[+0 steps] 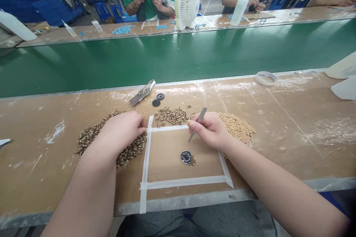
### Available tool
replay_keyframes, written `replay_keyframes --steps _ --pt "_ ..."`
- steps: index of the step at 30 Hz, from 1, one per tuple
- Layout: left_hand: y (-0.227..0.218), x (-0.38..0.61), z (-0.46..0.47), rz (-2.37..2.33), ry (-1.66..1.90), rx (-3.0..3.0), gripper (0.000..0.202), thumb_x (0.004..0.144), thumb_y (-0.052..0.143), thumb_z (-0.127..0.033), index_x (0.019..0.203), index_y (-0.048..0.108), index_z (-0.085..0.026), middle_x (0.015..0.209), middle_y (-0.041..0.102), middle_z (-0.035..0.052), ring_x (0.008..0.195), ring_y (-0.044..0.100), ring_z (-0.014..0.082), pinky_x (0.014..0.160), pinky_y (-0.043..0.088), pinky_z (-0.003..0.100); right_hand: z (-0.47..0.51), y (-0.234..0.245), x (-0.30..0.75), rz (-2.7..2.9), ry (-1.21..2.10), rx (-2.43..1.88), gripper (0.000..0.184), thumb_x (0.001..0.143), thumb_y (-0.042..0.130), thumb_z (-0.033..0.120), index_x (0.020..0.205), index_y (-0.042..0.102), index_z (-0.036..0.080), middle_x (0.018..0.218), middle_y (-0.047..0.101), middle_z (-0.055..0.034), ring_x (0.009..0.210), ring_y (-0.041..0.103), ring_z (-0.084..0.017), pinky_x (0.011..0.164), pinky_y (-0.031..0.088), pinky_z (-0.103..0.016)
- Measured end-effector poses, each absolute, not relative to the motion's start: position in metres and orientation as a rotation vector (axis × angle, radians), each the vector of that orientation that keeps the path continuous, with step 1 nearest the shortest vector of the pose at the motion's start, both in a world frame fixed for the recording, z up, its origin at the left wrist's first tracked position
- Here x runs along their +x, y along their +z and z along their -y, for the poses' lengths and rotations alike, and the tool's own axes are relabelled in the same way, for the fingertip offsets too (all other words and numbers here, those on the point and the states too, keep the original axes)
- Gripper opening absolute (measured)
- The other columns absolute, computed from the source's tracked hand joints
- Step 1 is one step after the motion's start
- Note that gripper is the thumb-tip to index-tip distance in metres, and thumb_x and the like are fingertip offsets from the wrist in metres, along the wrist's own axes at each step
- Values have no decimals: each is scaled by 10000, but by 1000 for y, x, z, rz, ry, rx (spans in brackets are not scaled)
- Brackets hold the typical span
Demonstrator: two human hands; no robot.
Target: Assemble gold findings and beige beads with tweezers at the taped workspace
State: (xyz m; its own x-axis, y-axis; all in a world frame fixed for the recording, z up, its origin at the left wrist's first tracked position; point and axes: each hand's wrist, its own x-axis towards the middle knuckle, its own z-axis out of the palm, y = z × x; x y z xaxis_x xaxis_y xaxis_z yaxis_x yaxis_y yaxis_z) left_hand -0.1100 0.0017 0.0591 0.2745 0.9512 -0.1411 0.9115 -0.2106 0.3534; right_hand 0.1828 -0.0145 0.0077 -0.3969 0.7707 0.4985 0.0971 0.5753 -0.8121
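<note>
Tweezers (198,124) are pinched in my right hand (211,130), tips pointing down above a small round black-and-silver piece (185,157). That piece lies inside a square of white tape (146,155), with a small brown mark at its right side. My left hand (125,127) rests at the right part of a heap of small dark brass-coloured parts (133,152). Its fingers curl together, and whatever they pinch is too small to make out. Between the hands sits a smaller cluster of brassy parts (172,116). Golden bead-like pieces (237,126) lie beyond my right hand.
Two black discs (156,102) and a camouflage-patterned strip (143,92) lie behind the cluster. A tape roll (266,78) sits near the green belt (178,57). Across it stand a white fan (187,3) and a bottle (239,11), with people seated at the far bench.
</note>
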Motion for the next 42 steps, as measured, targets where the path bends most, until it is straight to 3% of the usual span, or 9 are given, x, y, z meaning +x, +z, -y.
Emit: replay_keyframes --steps 3,7,13,19,23,31,36,42 --pt "65 -101 -1 -1774 -133 2234 164 773 674 -267 616 641 -233 633 648 37 530 505 184 519 244 306 16 7 182 1960 973 -662 366 1023 624 347 694 651 189 609 591 43 558 548 -85 580 421 -240" --pt "66 -81 2 -1660 160 2210 140 842 680 -355 775 709 -235 828 740 39 679 611 198 561 348 284 20 5 179 2125 1092 -586 405 1027 617 385 673 578 191 630 573 37 571 507 -97 577 401 -252" --pt "54 -47 12 -1400 538 1816 198 886 706 -391 870 734 -196 739 721 21 652 611 153 574 418 243 24 4 175 2208 1123 -565 407 1035 608 358 669 573 184 654 627 19 582 527 -98 587 414 -251" --pt "36 -32 13 -1252 609 1635 158 877 720 -341 880 719 -183 722 730 18 594 594 124 568 437 233 26 5 175 2205 1131 -514 386 1016 643 363 675 586 192 686 672 0 620 572 -117 628 478 -262" --pt "30 -30 13 -1241 657 1702 158 872 714 -337 872 721 -179 779 753 41 676 660 163 628 480 266 27 4 175 2214 1146 -519 418 1015 646 364 639 568 196 665 667 -5 618 574 -123 622 491 -268" --pt "24 -33 12 -1171 395 2487 140 924 606 -239 833 704 -199 759 711 35 692 608 182 643 352 299 26 2 175 2268 1139 -449 391 1020 641 332 656 585 201 671 664 0 652 611 -137 664 516 -287" --pt "27 -32 13 -999 182 2566 187 895 597 -181 708 602 -194 704 616 22 628 522 160 580 260 291 26 3 175 2255 1142 -428 363 1020 643 349 693 623 194 691 692 -8 663 633 -139 677 528 -287" --pt "28 -37 10 -912 217 2515 202 924 599 -231 727 578 -193 731 599 6 643 528 145 588 282 289 25 4 176 2239 1132 -443 399 1027 629 377 673 598 194 660 648 0 623 586 -128 642 503 -278"
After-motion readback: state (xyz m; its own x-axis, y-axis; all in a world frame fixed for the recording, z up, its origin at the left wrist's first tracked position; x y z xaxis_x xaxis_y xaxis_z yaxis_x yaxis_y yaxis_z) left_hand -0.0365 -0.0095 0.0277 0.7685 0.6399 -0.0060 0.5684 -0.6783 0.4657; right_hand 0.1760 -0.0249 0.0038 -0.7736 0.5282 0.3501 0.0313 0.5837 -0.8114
